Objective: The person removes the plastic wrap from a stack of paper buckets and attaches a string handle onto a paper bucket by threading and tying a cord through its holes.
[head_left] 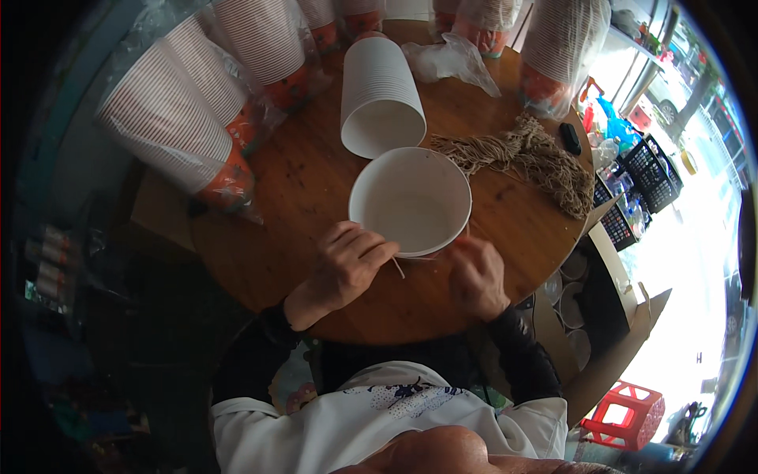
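Observation:
A white paper bucket point(410, 204) faces me with its open mouth, near the middle of the round table. At its lower left rim, my left hand point(351, 261) is closed in a pinch on a thin pale cord point(400, 270), whose short end sticks out past the fingertips. Beside the lower right rim is my right hand point(478, 275), blurred, its fingers curled in. What those fingers hold cannot be made out. Just beyond the bucket lies a nested stack of white paper buckets point(379, 87) on its side. A bundle of tan cords point(517, 158) rests to the right.
Plastic-wrapped stacks of paper buckets point(170, 110) line the table's point(308, 189) far left edge; another wrapped stack point(560, 55) stands far right. A crumpled clear bag point(454, 63) and a small black object point(569, 138) lie on top. An open cardboard box point(624, 332) and red stool point(624, 415) are right.

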{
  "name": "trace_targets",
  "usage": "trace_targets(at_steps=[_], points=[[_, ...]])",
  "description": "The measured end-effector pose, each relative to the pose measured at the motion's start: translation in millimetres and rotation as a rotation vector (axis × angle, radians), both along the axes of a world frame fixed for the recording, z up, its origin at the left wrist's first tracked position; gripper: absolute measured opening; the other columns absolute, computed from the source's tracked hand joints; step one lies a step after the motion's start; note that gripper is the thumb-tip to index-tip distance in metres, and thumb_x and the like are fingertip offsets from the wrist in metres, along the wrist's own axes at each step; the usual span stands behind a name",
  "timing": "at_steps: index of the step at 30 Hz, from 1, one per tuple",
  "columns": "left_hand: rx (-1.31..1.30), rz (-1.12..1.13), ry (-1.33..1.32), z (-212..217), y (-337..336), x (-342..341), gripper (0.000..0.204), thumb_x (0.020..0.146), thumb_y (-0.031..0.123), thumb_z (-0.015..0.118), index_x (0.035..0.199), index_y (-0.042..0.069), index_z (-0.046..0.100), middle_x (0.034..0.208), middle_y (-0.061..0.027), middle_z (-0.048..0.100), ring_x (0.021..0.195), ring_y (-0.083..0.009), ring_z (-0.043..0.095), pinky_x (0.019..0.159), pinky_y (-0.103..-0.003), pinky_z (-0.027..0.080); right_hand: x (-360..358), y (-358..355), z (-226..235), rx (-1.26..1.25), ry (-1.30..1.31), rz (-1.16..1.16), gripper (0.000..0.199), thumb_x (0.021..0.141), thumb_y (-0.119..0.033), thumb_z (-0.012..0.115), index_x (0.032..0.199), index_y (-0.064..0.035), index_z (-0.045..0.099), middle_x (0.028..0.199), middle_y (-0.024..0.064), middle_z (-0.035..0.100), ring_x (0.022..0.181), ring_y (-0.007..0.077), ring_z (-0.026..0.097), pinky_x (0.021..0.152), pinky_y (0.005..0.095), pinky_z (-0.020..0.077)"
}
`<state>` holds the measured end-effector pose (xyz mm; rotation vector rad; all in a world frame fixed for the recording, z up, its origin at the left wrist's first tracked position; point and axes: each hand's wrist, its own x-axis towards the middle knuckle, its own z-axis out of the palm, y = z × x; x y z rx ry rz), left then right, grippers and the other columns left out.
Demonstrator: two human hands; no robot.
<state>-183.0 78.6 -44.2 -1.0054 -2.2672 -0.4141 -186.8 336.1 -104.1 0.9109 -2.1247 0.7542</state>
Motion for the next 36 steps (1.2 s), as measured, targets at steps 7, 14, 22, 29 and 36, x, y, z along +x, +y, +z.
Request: trace_targets(at_steps=[7,14,22,29,36], points=[[0.137,0.091,0.048,7,-34,7,0.019,0.077,-0.001,0.071,0.094,0.006,0.067,0.093,-0.0082,0.067,0.092,-0.0243,0.067,0.091,-0.042,0.052,9,-15,-6,0.049,0.01,0.196,0.051,0.066,-0.001,0.064,0.117,-0.0018,0.062,0.123,0.0202,0.056,0.097,0.0324,0.063,0.079,0.0402,0.0532],[1.014,0.43,-0.271,-19,-149,-19,0.01,0.095,0.011,0.062,0.101,0.004,0.064,0.088,0.0002,0.063,0.083,-0.0067,0.058,0.069,-0.026,0.048,-44,-45,24,-0.133,-0.123,0.176,0.037,0.074,0.006,0.062,0.111,-0.0016,0.061,0.108,0.0157,0.061,0.087,0.034,0.063,0.073,0.0393,0.0539],[1.973,0.086,-0.833,-120,-192,-176,0.02,0.095,0.017,0.06,0.11,0.005,0.055,0.096,-0.0034,0.063,0.094,-0.0252,0.066,0.083,-0.042,0.056,-69,-70,-3,-0.187,-0.352,0.249,0.027,0.084,0.006,0.058,0.11,-0.0014,0.061,0.103,0.0168,0.061,0.087,0.0366,0.064,0.07,0.0397,0.054],[1.493,0.62,-0.881,-122,-222,-240,0.021,0.093,0.024,0.062,0.095,0.004,0.058,0.075,-0.0067,0.06,0.054,-0.0207,0.064,0.047,-0.033,0.056,-67,-63,-4,-0.142,-0.52,0.316,0.029,0.083,-0.001,0.061,0.112,-0.0023,0.06,0.096,0.0148,0.06,0.082,0.035,0.063,0.068,0.0413,0.0542],[1.202,0.803,-0.905,-107,-205,-228,0.026,0.092,0.031,0.065,0.09,0.005,0.062,0.07,-0.0027,0.059,0.051,-0.0139,0.059,0.044,-0.026,0.05,-84,-53,-17,-0.074,-0.592,0.259,0.025,0.085,-0.003,0.061,0.11,-0.002,0.061,0.091,0.0156,0.061,0.082,0.0334,0.063,0.069,0.0383,0.0521]])
